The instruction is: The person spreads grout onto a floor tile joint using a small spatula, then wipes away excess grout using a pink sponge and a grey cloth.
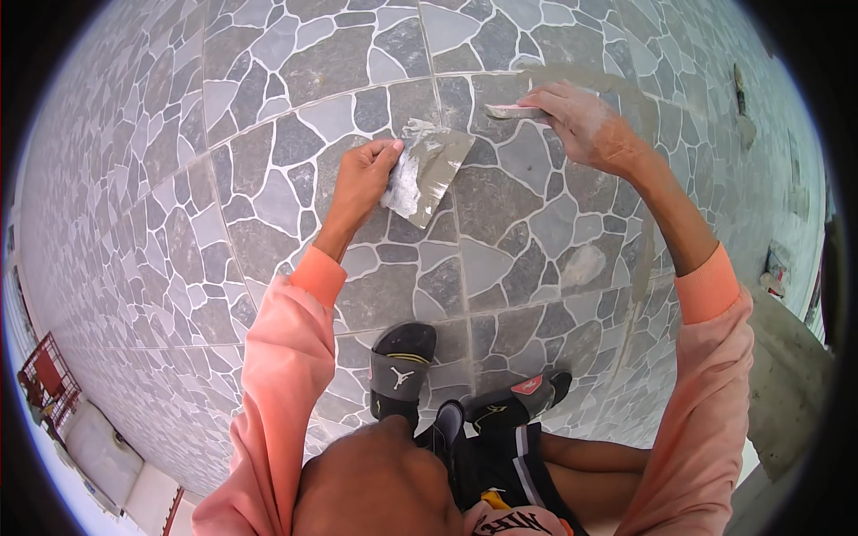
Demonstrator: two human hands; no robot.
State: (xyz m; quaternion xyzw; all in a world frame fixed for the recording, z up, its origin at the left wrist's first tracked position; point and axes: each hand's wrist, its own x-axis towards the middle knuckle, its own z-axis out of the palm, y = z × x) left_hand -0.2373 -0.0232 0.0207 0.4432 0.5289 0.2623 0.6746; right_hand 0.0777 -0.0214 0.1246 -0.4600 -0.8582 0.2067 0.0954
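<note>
a person on a stone-patterned tile floor (487, 263) pinches a flat, paste-smeared plate (431, 174) between left-hand (367, 174) thumb and fingers, out ahead of the sandals (399, 373). the right hand (581, 123), to the plate's right, closes around a thin flat tool (512, 112) near a grey smear (604, 79).

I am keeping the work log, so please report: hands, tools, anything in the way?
Left hand pinching paste-smeared sheet. Right hand gripping thin flat tool. Grey paste streak on patterned tiles. Sandals nearby, clear of both hands.
</note>
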